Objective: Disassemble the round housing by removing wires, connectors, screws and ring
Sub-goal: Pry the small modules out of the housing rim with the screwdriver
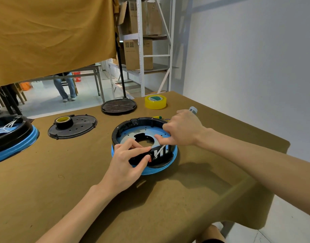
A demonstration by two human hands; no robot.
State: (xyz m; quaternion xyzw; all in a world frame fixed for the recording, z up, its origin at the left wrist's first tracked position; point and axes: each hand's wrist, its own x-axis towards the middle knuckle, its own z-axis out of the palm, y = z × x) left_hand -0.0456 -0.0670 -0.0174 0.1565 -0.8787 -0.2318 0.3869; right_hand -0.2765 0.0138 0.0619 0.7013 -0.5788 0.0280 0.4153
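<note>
Round black housing with blue base ring and pale blue inner plate, sitting on the brown-covered table, right of centre. Near wall slotted, with a small red part at its outer face. Left hand gripping that near wall, fingers curled inside, thumb pressed outside beside the red part. Right hand clenched round a screwdriver, grey handle end poking out above the fist, thin shaft angled down to the slots, index finger stretched along it. Yellow connector and wires at the far rim. Further out: yellow tape roll, black disc, perforated black lid carrying a dark tape roll, second housing at left edge
</note>
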